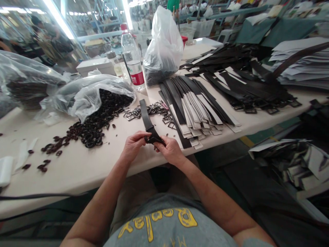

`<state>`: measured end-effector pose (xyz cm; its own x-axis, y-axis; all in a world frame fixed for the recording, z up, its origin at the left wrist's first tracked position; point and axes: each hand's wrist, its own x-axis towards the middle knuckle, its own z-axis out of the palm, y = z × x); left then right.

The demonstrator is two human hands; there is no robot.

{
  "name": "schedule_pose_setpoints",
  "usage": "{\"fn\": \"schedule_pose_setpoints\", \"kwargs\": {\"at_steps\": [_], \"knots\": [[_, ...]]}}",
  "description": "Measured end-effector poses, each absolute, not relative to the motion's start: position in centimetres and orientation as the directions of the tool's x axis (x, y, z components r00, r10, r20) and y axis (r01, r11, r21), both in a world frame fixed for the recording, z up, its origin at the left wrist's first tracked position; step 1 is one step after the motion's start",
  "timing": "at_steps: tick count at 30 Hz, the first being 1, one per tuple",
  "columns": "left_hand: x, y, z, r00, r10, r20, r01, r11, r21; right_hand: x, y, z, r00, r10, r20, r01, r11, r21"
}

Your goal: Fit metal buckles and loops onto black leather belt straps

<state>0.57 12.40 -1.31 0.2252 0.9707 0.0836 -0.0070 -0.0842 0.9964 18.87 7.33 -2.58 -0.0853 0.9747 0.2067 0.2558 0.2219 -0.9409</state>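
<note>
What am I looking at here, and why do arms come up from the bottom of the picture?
This picture comes from a camera worn on a person's head, looking down, so you see what they see. The arms are their own. Their left hand and right hand are both holding a black strap. On the white table there are metal buckles, a pile of dark rings beside an open plastic bag, stacks of more straps, and a water bottle. Other people are in the background.
</note>
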Motion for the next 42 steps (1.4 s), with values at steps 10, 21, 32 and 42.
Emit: {"fn": "schedule_pose_setpoints", "kwargs": {"at_steps": [10,21,32,42], "knots": [[1.3,12.0,-0.7,0.119,0.99,0.071,0.06,-0.078,0.995,18.2,7.5,-2.3,-0.073,0.973,0.22,0.477,0.228,-0.849],[1.0,11.6,-1.3,0.217,0.974,0.07,-0.088,-0.052,0.995,18.3,7.7,-2.5,-0.058,0.979,0.196,0.357,0.204,-0.912],[2.0,11.3,-1.1,0.208,0.968,0.139,0.075,-0.158,0.985,19.0,7.6,-2.1,-0.133,0.981,0.143,0.23,0.171,-0.958],[2.0,11.0,-1.0,0.331,0.876,0.351,0.193,-0.428,0.883,19.3,7.9,-2.2,-0.182,0.975,0.128,0.039,0.137,-0.99]]}}
